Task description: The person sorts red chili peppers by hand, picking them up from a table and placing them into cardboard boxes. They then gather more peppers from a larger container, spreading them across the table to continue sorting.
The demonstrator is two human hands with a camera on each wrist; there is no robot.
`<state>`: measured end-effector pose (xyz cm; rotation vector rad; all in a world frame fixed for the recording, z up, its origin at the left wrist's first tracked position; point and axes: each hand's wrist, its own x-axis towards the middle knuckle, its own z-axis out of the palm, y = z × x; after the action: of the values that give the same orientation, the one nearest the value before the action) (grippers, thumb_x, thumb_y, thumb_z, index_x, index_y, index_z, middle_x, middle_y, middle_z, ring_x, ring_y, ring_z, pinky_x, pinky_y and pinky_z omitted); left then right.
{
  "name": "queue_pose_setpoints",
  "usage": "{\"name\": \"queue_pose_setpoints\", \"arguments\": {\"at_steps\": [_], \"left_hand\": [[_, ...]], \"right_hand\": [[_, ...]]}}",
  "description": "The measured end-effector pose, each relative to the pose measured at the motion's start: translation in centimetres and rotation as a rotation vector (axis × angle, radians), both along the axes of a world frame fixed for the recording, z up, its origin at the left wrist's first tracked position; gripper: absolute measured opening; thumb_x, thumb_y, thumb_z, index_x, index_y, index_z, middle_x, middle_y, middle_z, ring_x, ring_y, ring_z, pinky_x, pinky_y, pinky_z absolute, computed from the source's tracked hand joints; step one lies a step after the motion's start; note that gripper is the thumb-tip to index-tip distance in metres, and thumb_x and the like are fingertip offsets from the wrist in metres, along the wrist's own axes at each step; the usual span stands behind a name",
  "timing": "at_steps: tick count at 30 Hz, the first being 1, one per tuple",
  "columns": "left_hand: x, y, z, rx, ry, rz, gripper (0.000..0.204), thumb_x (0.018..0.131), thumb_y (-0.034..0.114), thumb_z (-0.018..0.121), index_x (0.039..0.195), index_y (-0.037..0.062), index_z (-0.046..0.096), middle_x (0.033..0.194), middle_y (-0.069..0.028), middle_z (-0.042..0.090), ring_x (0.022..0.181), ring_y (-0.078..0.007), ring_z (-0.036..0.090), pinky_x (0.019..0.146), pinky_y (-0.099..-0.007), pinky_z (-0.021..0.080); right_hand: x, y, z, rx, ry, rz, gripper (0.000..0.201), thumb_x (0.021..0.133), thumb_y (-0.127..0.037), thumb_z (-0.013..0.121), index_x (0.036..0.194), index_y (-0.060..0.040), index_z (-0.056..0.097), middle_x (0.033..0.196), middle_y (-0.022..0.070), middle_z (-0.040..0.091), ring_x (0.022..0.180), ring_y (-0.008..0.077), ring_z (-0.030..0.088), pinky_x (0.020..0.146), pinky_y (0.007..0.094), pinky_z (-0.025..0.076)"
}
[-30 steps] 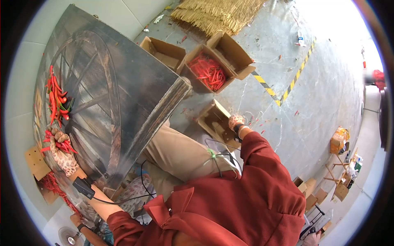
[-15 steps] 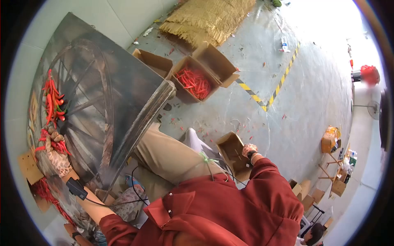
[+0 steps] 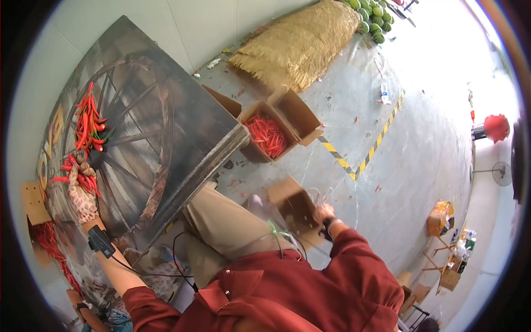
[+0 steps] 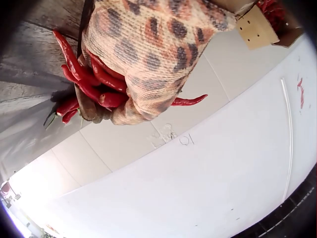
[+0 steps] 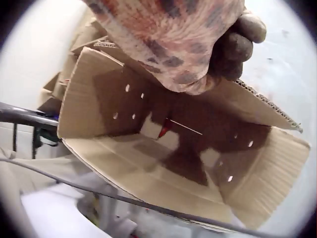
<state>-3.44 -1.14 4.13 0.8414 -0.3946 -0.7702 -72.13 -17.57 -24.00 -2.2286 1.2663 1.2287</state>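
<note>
My left hand (image 3: 83, 202), in a spotted knit glove, holds several red chili peppers (image 4: 111, 99) at the table's left side. Their red tips stick out around the curled fingers in the left wrist view. Just beyond that hand, a pile of red and a few green chilies (image 3: 87, 124) lies on the dark table. My right hand (image 3: 324, 213), gloved alike, grips the upper edge of a cardboard box (image 5: 267, 173) beside my leg, its fingers curled over the rim. Inside this box show punched holes and a small red chili piece (image 5: 163, 130) at the bottom.
Past the table (image 3: 204, 133) corner stands another cardboard box (image 3: 269, 135) of red chilies. Straw matting (image 3: 298, 44) and watermelons (image 3: 378, 19) lie further back. Strung chilies (image 3: 55, 252) and another person's arm (image 3: 83, 310) are at lower left. Striped tape (image 3: 381, 133) marks the floor.
My right hand has swung the cardboard box toward my body, then back a little, its opening turning. The left hand keeps its hold on the chilies. The head view has shifted.
</note>
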Motion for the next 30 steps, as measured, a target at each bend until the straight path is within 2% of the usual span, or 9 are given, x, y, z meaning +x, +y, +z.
{"name": "queue_pose_setpoints", "arguments": {"at_steps": [8, 9, 12, 17, 19, 22, 24, 25, 30], "left_hand": [[-1.9, -0.7, 0.8, 0.118, -0.022, 0.064, 0.022, 0.090, 0.006, 0.052, 0.110, -0.0020, 0.054, 0.087, -0.0044, 0.056, 0.071, -0.0104, 0.049, 0.065, -0.0224, 0.043], [-4.1, -0.9, 0.9, 0.228, -0.513, 0.236, 0.024, 0.088, 0.006, 0.054, 0.111, -0.0018, 0.054, 0.090, -0.0057, 0.058, 0.073, -0.0113, 0.051, 0.065, -0.0224, 0.045], [-3.0, -1.0, 1.7, 0.047, 0.052, 0.046, 0.029, 0.086, 0.007, 0.055, 0.115, -0.0003, 0.054, 0.096, -0.0071, 0.062, 0.076, -0.0122, 0.056, 0.067, -0.0235, 0.047], [-2.6, -0.3, 1.2, -0.028, 0.045, 0.059, 0.023, 0.087, 0.007, 0.056, 0.108, -0.0006, 0.057, 0.094, -0.0079, 0.064, 0.078, -0.0157, 0.063, 0.068, -0.0263, 0.052], [-3.0, -0.3, 1.7, -0.053, 0.106, 0.115, 0.017, 0.087, 0.008, 0.056, 0.102, 0.0001, 0.059, 0.089, -0.0079, 0.065, 0.073, -0.0160, 0.063, 0.065, -0.0252, 0.053], [-2.6, 0.1, 1.7, -0.060, 0.095, 0.135, 0.016, 0.088, 0.010, 0.053, 0.097, -0.0025, 0.060, 0.085, -0.0093, 0.064, 0.071, -0.0173, 0.062, 0.063, -0.0256, 0.051], [-2.7, -0.1, 2.0, -0.113, 0.119, 0.157, 0.018, 0.088, 0.010, 0.053, 0.097, -0.0043, 0.059, 0.084, -0.0098, 0.063, 0.070, -0.0181, 0.061, 0.063, -0.0264, 0.051], [-2.7, -0.1, 1.9, -0.129, 0.150, 0.171, 0.018, 0.088, 0.010, 0.053, 0.097, -0.0044, 0.058, 0.083, -0.0101, 0.063, 0.070, -0.0182, 0.061, 0.062, -0.0264, 0.051], [-1.4, 0.4, 0.9, -0.187, 0.129, 0.096, 0.017, 0.088, 0.011, 0.054, 0.097, -0.0029, 0.059, 0.083, -0.0119, 0.063, 0.071, -0.0207, 0.063, 0.063, -0.0299, 0.053]], "right_hand": [[-28.2, 19.5, 4.9, 0.396, 0.290, -0.160, 0.030, 0.084, -0.027, 0.049, 0.103, -0.0111, 0.066, 0.111, 0.0129, 0.062, 0.103, 0.0257, 0.059, 0.082, 0.0404, 0.050], [-29.4, 19.1, 5.9, 0.421, 0.328, -0.131, 0.030, 0.085, -0.027, 0.048, 0.103, -0.0110, 0.066, 0.112, 0.0132, 0.061, 0.104, 0.0264, 0.059, 0.082, 0.0415, 0.049], [-28.9, 14.4, 5.0, 0.399, 0.325, 0.046, 0.032, 0.088, -0.029, 0.045, 0.105, -0.0106, 0.065, 0.115, 0.0139, 0.059, 0.107, 0.0285, 0.056, 0.083, 0.0446, 0.049], [-9.2, -5.6, 3.6, -0.274, -0.227, 0.299, 0.026, 0.089, -0.019, 0.043, 0.086, -0.0023, 0.062, 0.087, 0.0155, 0.064, 0.081, 0.0341, 0.061, 0.070, 0.0426, 0.049], [6.4, -9.3, 15.4, -0.366, -0.780, -0.254, 0.024, 0.089, -0.021, 0.047, 0.082, -0.0026, 0.061, 0.070, 0.0143, 0.061, 0.064, 0.0267, 0.060, 0.055, 0.0365, 0.045], [17.5, -13.7, 23.4, -0.386, -1.195, -0.131, 0.021, 0.091, -0.021, 0.051, 0.091, -0.0018, 0.060, 0.059, 0.0116, 0.054, 0.052, 0.0196, 0.053, 0.050, 0.0329, 0.043], [23.5, -14.5, 28.3, -0.335, -1.258, 0.045, 0.017, 0.089, -0.012, 0.049, 0.101, -0.0036, 0.058, 0.090, 0.0136, 0.059, 0.068, 0.0263, 0.059, 0.062, 0.0358, 0.048], [26.2, -15.4, 30.2, -0.818, -1.138, 0.822, 0.017, 0.086, -0.009, 0.053, 0.100, -0.0037, 0.059, 0.096, 0.0109, 0.059, 0.074, 0.0255, 0.060, 0.064, 0.0345, 0.049], [40.5, -11.2, 38.6, -0.595, -1.385, 1.006, 0.016, 0.080, -0.006, 0.057, 0.096, -0.0039, 0.061, 0.100, 0.0091, 0.060, 0.091, 0.0245, 0.059, 0.075, 0.0339, 0.050]]}}
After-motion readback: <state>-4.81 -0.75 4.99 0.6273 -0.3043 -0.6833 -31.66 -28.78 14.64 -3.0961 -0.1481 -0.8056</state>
